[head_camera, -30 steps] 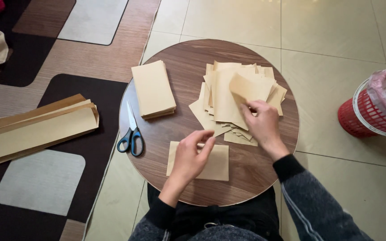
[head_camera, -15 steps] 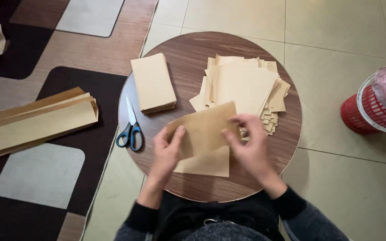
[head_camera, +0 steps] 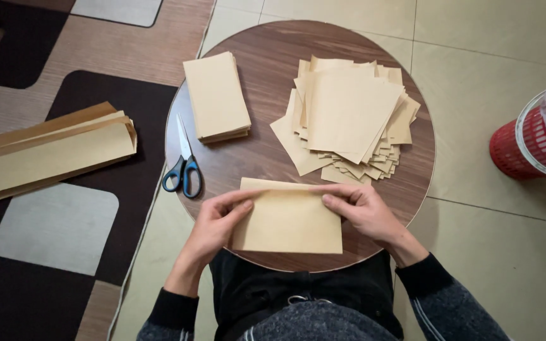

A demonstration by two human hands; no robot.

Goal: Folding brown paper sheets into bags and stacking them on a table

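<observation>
A folded tan paper sheet (head_camera: 289,221) lies at the near edge of the round wooden table (head_camera: 266,63). My left hand (head_camera: 216,224) presses its left side, fingers flat along the upper fold. On the paper's upper right corner my right hand (head_camera: 358,211) pinches and presses the top edge. Beyond the hands sits a loose pile of square tan sheets (head_camera: 345,117). A neat stack of folded tan pieces (head_camera: 216,96) rests at the table's far left.
Blue-handled scissors (head_camera: 183,165) lie on the table's left edge. Long folded tan paper rolls (head_camera: 45,155) rest on the patterned rug (head_camera: 109,76) to the left. A red basket with a plastic liner (head_camera: 532,142) stands on the tiled floor at right.
My right hand took a sheet off the pile and brought it to the near edge. Both hands folded it down flat; it now lies pressed on the table.
</observation>
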